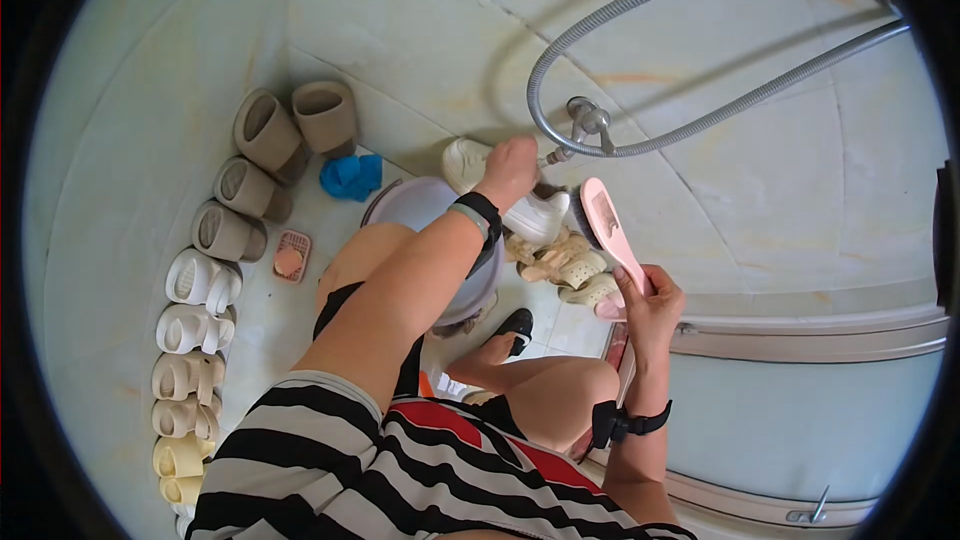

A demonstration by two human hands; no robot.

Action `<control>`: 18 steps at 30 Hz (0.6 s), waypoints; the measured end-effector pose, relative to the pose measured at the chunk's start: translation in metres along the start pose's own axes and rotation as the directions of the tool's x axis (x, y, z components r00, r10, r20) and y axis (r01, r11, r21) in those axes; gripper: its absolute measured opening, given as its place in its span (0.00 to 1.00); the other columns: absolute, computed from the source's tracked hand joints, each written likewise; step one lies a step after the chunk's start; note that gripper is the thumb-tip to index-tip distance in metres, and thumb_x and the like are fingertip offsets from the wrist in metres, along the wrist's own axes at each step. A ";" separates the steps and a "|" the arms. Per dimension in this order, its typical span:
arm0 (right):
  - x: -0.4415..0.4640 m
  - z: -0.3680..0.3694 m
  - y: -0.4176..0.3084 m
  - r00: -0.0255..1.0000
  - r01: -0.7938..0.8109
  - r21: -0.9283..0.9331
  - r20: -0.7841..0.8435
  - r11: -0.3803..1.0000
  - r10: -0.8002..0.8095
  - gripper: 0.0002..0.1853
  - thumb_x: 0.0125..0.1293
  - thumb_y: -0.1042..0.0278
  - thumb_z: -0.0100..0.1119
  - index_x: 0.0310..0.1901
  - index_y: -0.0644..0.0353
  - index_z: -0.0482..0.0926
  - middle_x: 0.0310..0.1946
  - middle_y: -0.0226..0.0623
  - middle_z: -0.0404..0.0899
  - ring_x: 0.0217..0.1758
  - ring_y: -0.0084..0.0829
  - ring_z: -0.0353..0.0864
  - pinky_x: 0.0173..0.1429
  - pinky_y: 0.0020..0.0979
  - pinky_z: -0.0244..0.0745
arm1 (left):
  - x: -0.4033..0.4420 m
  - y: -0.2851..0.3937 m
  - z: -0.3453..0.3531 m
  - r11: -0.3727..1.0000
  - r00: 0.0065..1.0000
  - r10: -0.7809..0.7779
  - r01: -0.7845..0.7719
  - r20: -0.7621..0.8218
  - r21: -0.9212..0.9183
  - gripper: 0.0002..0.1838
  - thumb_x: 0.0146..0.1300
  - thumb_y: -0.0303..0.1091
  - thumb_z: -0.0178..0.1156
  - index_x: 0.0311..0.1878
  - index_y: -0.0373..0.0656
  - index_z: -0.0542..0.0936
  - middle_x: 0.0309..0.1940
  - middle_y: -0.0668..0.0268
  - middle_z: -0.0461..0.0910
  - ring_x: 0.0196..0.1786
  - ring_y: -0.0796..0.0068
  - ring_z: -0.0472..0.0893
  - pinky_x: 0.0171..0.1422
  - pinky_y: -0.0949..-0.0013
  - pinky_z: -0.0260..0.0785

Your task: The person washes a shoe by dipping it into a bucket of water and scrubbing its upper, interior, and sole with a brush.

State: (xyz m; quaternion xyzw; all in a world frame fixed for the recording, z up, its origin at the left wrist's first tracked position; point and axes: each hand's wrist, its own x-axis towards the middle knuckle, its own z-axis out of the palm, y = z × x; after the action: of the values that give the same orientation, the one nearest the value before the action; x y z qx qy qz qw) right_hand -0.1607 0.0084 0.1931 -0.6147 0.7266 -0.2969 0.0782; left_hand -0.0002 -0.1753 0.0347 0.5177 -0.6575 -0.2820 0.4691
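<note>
My right hand (655, 310) grips the handle of a pink scrubbing brush (603, 215), held upright with its dark bristles facing left. My left hand (512, 172) is closed beside the outlet end of the wall tap (588, 120); what its fingers hold, if anything, is hidden. Close around that hand are two white shoe parts, one on the left (462, 164) and one on the right (540, 217); I cannot tell whether they are one shoe or a pair. Below my left forearm stands a pale bucket (410, 205), partly covered by the arm and my knee.
A grey shower hose (560, 50) loops from the tap. Slippers and sandals (200, 278) line the left wall. A blue cloth (352, 177) and a pink soap dish (291, 256) lie on the floor. Beige clogs (582, 270) sit right of the bucket, and a sliding-door rail (810, 340) runs along the right.
</note>
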 end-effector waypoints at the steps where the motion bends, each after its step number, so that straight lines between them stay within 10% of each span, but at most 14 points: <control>1: -0.001 -0.002 0.004 1.000 -0.005 -0.007 0.000 1.000 0.005 0.12 0.57 0.66 0.72 0.32 0.67 0.82 0.17 0.27 0.72 0.22 0.15 0.64 0.26 0.20 0.59 | 0.001 0.002 -0.002 0.999 0.998 -0.051 0.051 0.030 0.011 0.06 0.47 0.25 0.61 0.30 0.35 0.79 0.33 0.46 0.80 0.40 0.41 0.79 0.46 0.47 0.72; 8: 0.010 0.003 0.001 0.979 0.201 0.109 -0.042 0.974 -0.197 0.08 0.62 0.73 0.64 0.40 0.67 0.80 0.23 0.28 0.75 0.26 0.17 0.67 0.31 0.21 0.64 | 0.004 0.002 -0.019 0.997 0.995 -0.081 0.082 0.052 -0.011 0.08 0.47 0.27 0.62 0.32 0.35 0.80 0.35 0.46 0.80 0.43 0.42 0.79 0.49 0.49 0.71; 18: 0.065 0.038 -0.051 0.999 0.047 0.389 -0.028 0.920 -0.039 0.16 0.66 0.72 0.58 0.55 0.67 0.78 0.29 0.27 0.77 0.31 0.17 0.69 0.37 0.21 0.66 | -0.002 0.004 -0.026 0.998 0.996 -0.009 0.003 0.084 0.062 0.08 0.48 0.26 0.59 0.32 0.33 0.77 0.36 0.45 0.79 0.42 0.41 0.78 0.49 0.48 0.70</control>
State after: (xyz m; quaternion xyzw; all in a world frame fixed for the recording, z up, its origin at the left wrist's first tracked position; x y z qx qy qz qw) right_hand -0.1139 -0.0688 0.2052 -0.5998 0.6401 -0.4431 0.1850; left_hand 0.0220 -0.1692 0.0481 0.5217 -0.6835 -0.2845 0.4239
